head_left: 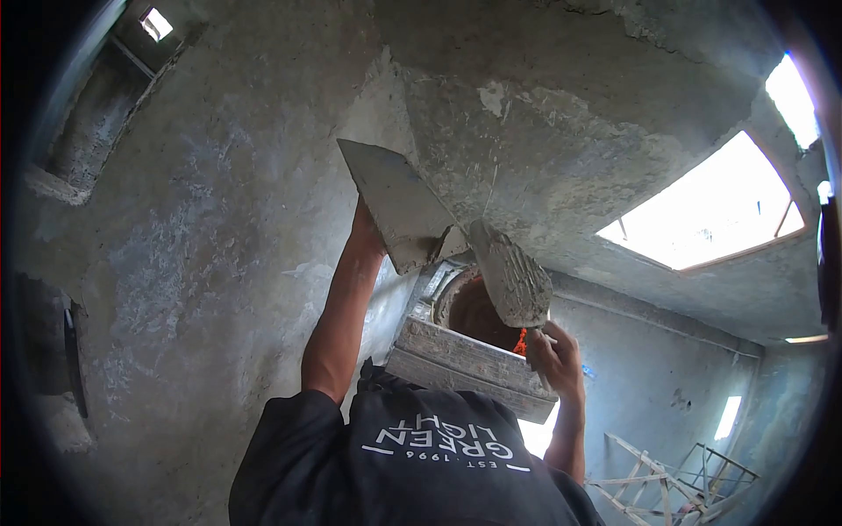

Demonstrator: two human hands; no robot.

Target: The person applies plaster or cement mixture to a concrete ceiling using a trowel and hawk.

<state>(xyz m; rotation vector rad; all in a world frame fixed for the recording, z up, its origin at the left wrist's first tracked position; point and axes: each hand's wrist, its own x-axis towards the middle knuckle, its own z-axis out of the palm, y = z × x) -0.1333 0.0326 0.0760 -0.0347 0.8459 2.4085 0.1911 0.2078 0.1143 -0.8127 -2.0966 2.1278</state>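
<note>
In the head view, the left hand (366, 233) rises at about 11 o'clock from the picture's centre and is closed on the underside of a flat plastering board (393, 203). The board is a grey, straight-edged slab with a pointed corner, smeared with wet cement, and it hides the fingers. At 4 o'clock from the board, the right hand (558, 358) is clenched around the orange handle of a trowel (513, 279). The trowel's tapered blade is caked in coarse, combed grey mortar, and its tip meets the board's lower edge against the ceiling (561, 114). That ceiling is rough render, mottled grey with pale scraped patches and a cracked ridge. Below the trowel, at 6 o'clock, sits a ribbed, cement-crusted block (460, 361) with a round brownish hollow behind it; what it is I cannot tell. At the bottom edge, a black T-shirt (333, 473) carries white lettering, seen upside down: "GREEN LIGHT" over "EST. 1996". A bright rectangular window opening (710, 210) glows at 3 o'clock, and pale wooden framing (653, 478) lies at 5 o'clock.
</note>
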